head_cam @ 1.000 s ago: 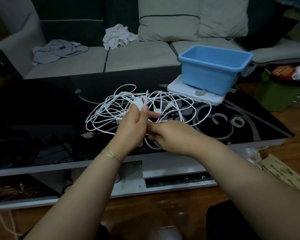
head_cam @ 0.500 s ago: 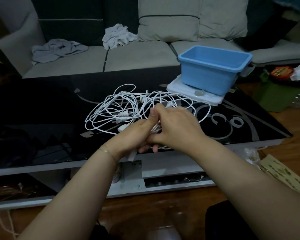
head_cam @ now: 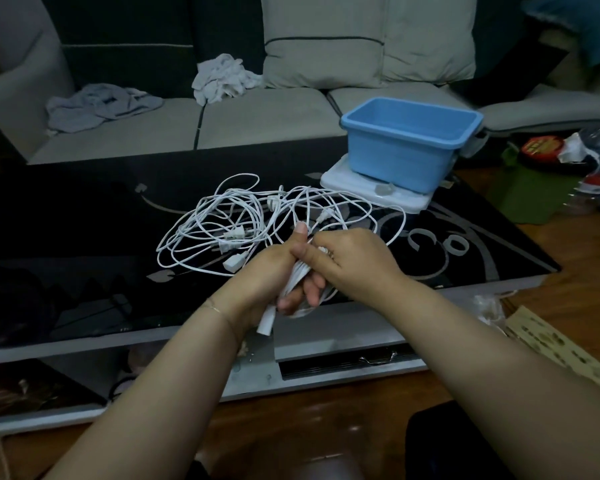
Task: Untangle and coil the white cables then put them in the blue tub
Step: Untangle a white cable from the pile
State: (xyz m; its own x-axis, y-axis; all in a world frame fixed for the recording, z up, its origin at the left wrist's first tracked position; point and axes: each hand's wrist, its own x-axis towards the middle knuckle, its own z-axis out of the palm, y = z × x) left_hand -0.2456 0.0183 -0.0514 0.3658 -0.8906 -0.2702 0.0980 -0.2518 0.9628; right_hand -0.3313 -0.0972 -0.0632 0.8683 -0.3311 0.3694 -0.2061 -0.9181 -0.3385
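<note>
A tangle of white cables [head_cam: 229, 220] with several small plugs lies on the black glass table [head_cam: 84, 220]. My left hand [head_cam: 267, 275] grips a bunch of coiled white cable strands [head_cam: 297, 277], thumb up; a white plug end hangs below its palm. My right hand [head_cam: 354, 261] holds the same bunch from the right, fingers curled over the strands near the left thumb. The blue tub [head_cam: 406, 143] stands hollow on a white lid [head_cam: 371, 192] at the table's far right, well beyond both hands.
A grey sofa [head_cam: 257, 123] with crumpled cloths and cushions runs behind the table. Green and red packages [head_cam: 541, 174] sit at the right. The table's front edge has a grey frame with a drawer handle [head_cam: 378, 358]. Wooden floor lies below.
Both hands have drawn back toward the table's front edge with the bunch. The right hand has moved over the strands beside the left thumb, and the loose tangle has shifted a little.
</note>
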